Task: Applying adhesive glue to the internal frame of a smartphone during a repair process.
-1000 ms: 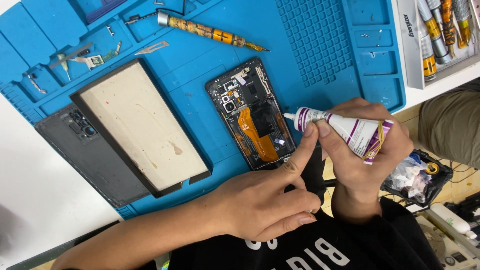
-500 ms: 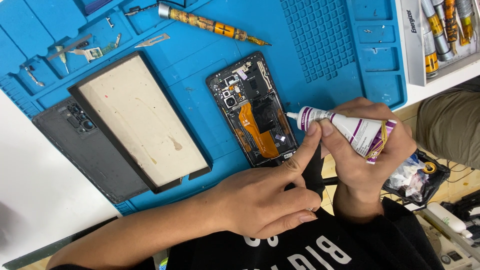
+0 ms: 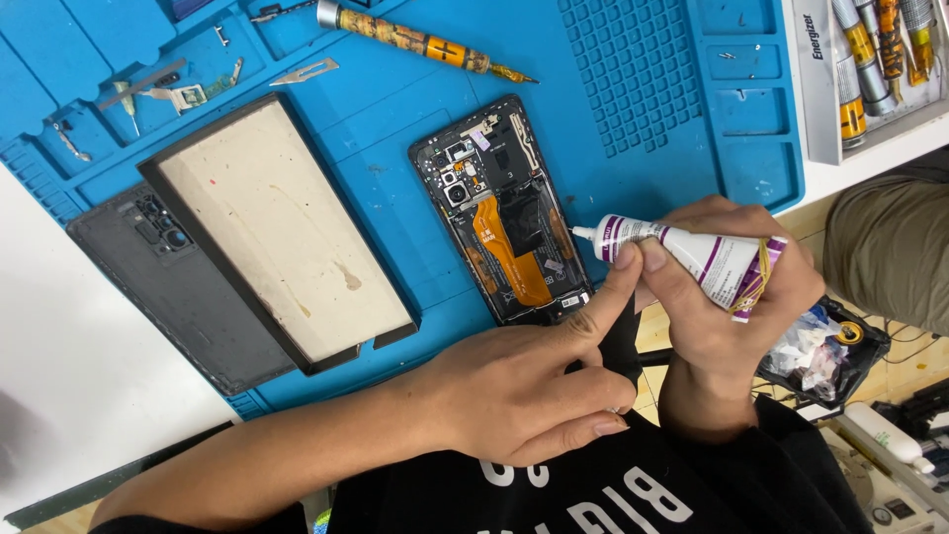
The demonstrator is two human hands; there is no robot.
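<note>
The right hand [image 3: 727,297] is wrapped around a white and purple glue tube [image 3: 692,255], its nozzle pointing at the lower right edge of the opened phone [image 3: 502,213]. The left hand [image 3: 524,386] grasps nothing: most of its fingers are curled in, and its forefinger stretches up to touch the tube just behind the nozzle, beside the right thumb. The phone lies back-off on the blue repair mat [image 3: 633,89], an orange flex cable showing inside. Left of it sits a detached screen panel [image 3: 282,227], pale side up, overlapping a dark grey back cover [image 3: 173,287]. Beyond the phone lies a yellow-patterned screwdriver [image 3: 415,40]. Tweezers [image 3: 306,71] lie near the panel's top corner.
</note>
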